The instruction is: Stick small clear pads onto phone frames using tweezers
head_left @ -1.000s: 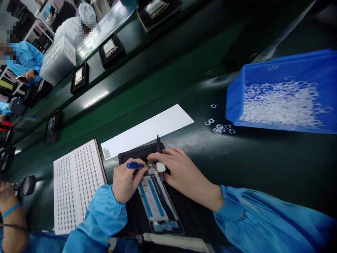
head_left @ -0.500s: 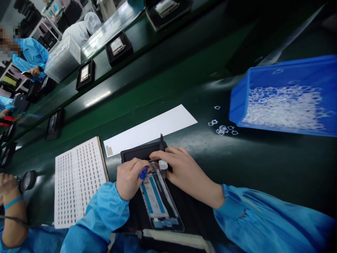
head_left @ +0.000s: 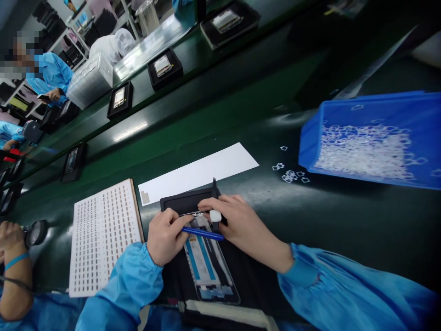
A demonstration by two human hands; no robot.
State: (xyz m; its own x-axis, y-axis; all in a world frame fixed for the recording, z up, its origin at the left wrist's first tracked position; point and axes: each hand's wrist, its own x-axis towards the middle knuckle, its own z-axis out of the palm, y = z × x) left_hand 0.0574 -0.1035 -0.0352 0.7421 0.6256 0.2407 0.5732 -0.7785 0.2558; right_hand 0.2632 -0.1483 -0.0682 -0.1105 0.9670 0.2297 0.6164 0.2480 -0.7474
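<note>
At far left a co-worker's hand (head_left: 8, 234) rests by a round loupe (head_left: 36, 232); it is well apart from the work, so a bump from that side looks unlikely. Next lies a white sheet (head_left: 103, 236) of small stickers in rows, just beside the left sleeve; a sweep of that sleeve could, I judge, drag the sheet or lift stickers off it.

The left hand (head_left: 167, 239) is closed round a blue pen (head_left: 203, 234) that lies across the phone frame (head_left: 210, 266); the same hand seems also to pinch thin tweezers (head_left: 191, 214), though they are too small to be sure; the pen tip sits over the frame's open face, and a slip could scratch it or knock a small part loose. The frame rests in a black jig (head_left: 186, 202), straight under both hands.

The right hand (head_left: 237, 223) presses down on the frame's top end, fingers curled, one fingertip capped in white (head_left: 215, 215), with a black tool (head_left: 215, 186) upright against it; uneven pressure might tilt the frame in the jig or shift whatever is being seated.

Behind lies a white strip (head_left: 200, 172); further right, loose clear rings (head_left: 291, 174) are scattered beside a blue bin (head_left: 365, 138) full of them; the right sleeve could brush those strays away.
</note>
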